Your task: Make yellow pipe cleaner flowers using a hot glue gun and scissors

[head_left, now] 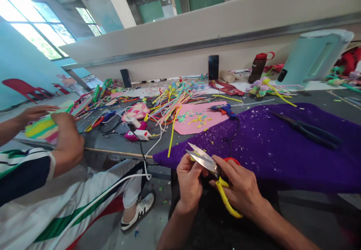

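Note:
My right hand [242, 186] is closed around the scissors [204, 161], which have yellow and red handles. Their blades are parted and point up and left, over the fingers of my left hand [190, 184]. That hand is closed in a pinch, and a small yellow piece [193, 158] shows at its fingertips, mostly hidden by the blades. Both hands are just off the front edge of a purple cloth [254, 144] strewn with tiny scraps. Behind them, a pink sheet [183, 124] carries short cut green and yellow bits, with a blue glue gun [224, 110] at its right edge.
Long-handled pliers [310, 129] lie on the cloth. Pipe cleaners [175, 103] are heaped mid-table near a power strip [138, 134] and cables. A kettle [313, 60], a bottle [257, 68] and a phone [213, 67] stand behind. At left, a co-worker's hands [66, 127] hold coloured strips.

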A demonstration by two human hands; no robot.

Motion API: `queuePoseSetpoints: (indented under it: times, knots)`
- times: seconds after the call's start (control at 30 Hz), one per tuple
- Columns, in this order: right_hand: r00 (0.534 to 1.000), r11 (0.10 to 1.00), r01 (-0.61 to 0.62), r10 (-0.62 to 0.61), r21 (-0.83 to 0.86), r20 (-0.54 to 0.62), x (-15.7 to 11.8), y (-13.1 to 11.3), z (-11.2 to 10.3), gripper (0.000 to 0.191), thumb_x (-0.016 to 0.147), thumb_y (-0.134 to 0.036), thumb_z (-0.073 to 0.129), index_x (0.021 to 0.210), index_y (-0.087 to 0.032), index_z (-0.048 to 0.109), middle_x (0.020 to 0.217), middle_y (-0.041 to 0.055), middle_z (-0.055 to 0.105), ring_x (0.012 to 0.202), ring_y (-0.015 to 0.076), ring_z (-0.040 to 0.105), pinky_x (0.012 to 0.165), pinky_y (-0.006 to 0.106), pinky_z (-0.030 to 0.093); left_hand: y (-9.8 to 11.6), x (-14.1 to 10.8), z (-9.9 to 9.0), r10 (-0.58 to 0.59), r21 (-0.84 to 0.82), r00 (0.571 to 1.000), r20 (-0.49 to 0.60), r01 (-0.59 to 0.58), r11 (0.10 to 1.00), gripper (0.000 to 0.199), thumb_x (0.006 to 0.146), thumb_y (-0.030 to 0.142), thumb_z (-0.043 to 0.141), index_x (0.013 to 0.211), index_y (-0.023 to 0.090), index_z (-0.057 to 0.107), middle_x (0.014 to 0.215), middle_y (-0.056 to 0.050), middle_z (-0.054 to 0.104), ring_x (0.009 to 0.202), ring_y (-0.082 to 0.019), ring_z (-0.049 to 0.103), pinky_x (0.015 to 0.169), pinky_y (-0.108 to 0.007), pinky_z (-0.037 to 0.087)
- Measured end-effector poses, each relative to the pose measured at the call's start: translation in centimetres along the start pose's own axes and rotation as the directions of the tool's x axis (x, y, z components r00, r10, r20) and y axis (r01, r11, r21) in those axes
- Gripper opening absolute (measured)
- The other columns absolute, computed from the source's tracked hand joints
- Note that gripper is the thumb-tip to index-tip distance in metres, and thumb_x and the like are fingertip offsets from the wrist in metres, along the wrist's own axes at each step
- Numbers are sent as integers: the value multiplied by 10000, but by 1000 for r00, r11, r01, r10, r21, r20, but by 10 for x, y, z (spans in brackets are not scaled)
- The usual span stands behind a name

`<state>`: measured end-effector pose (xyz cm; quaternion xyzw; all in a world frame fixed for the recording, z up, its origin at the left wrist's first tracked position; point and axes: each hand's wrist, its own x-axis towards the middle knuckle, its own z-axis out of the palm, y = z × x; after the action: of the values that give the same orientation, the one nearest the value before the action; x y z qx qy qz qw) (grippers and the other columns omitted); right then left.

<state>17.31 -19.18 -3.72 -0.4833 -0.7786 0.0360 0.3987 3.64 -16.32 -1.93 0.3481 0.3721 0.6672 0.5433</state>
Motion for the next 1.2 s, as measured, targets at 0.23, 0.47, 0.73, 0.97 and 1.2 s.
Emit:
queuePoseSetpoints:
  times: [0.23, 0.47, 0.73, 0.97, 1.2]
  knots:
    - [1000, 998, -8, 8, 65, 4, -3, 3, 1, 557, 756, -292, 615, 1271, -206, 422, 858, 64, 619, 693, 164, 592, 605, 254, 460, 1, 2, 0, -3, -21, 1000, -13, 3, 1000, 152, 658, 227, 685, 676, 154, 552, 515, 65, 507, 399, -32, 407, 388, -140, 325]
    - [922, 745, -382, 348, 547, 169, 2, 1, -18, 475, 746, -286, 623, 1186, -229, 454, 717, -17, 553, 588, 110, 529, 554, 209, 447, 9, 4, 0, -115, -54, 993, 31, 116, 992, 151, 677, 234, 662, 680, 144, 541, 591, 47, 529, 398, -21, 409, 381, -137, 306]
    - [876, 510, -471, 367, 720, 314, 20, -6, -5, 496, 683, -169, 651, 1140, -234, 469, 739, -27, 559, 625, 108, 506, 580, 218, 428, 7, 6, 0, -243, -125, 968, 56, 248, 961, 154, 655, 231, 678, 707, 147, 558, 590, 46, 523, 427, -18, 411, 402, -124, 308]
    - [879, 267, -427, 345, 864, 328, 35, -13, 10, 488, 672, -162, 677, 1116, -238, 490, 744, -25, 545, 619, 94, 486, 537, 195, 383, 5, 6, 2, -191, -98, 981, -16, 189, 977, 195, 619, 235, 714, 738, 150, 585, 589, 58, 518, 425, -8, 384, 405, -125, 295]
    - [845, 60, -481, 300, 875, 443, 40, -12, 6, 437, 687, -172, 656, 1088, -219, 490, 722, -28, 535, 552, 70, 472, 498, 186, 368, 5, 6, -3, -206, -70, 966, 155, 219, 973, 183, 675, 240, 660, 804, 133, 586, 676, 3, 592, 422, -15, 408, 384, -136, 273]
